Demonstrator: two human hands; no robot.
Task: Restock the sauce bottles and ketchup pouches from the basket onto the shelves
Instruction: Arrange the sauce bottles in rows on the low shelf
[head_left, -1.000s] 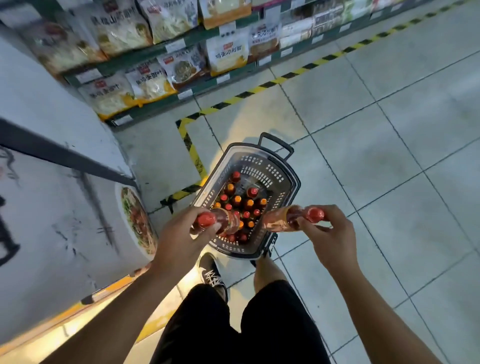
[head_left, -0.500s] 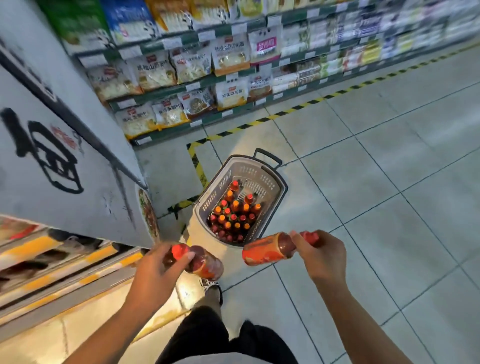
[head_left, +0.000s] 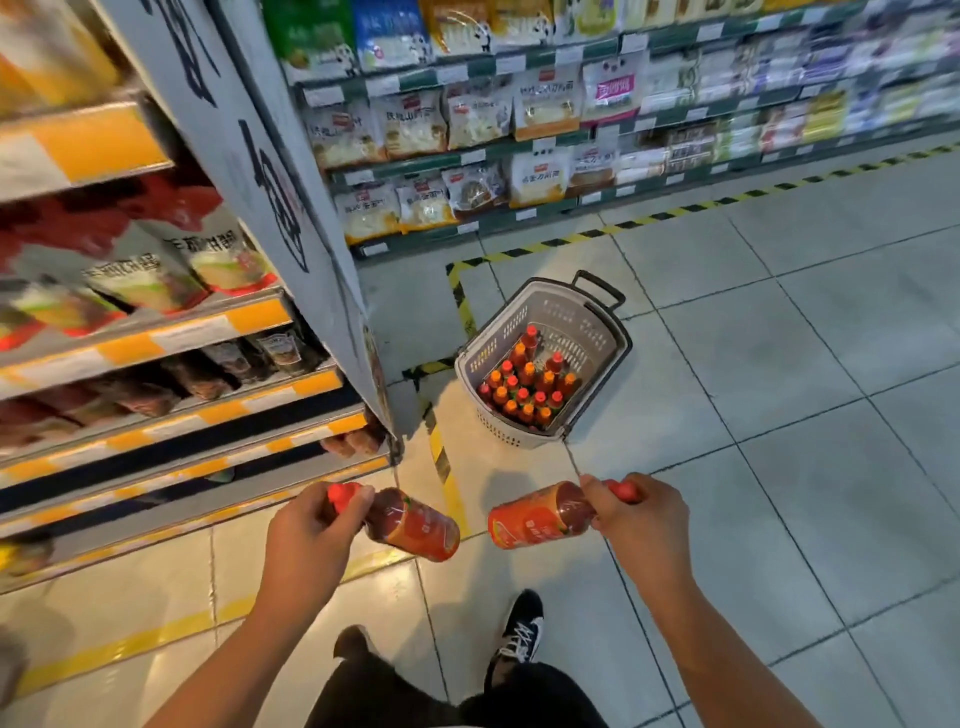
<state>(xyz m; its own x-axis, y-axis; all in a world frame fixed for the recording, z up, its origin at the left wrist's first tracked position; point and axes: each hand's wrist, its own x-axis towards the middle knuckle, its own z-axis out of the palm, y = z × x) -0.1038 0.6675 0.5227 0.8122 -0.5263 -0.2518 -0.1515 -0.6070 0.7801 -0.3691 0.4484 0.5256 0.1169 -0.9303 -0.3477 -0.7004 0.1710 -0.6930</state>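
Two sauce bottles are being held out over the tiled floor (head_left: 779, 415), one in each hand. The left hand (head_left: 306, 535) is curled tight round the neck of the left bottle (head_left: 410, 525), thumb laid over its red cap, the grip clamped on it. The right hand (head_left: 644, 525) is wrapped round the neck of the right bottle (head_left: 540, 514), the red cap poking out past the knuckles, the grip likewise closed on it. Both bottles are tilted with bases pointing inward, close but apart; they are smooth, rounded plastic with glossy orange-red labels. Ahead of both grips, the grey perforated plastic basket (head_left: 582, 317) is set on the floor, packed with upright bottles topped in red and orange caps. Left of the left grip, metal shelves (head_left: 156, 338) with yellow-striped edges are seen, blurred.
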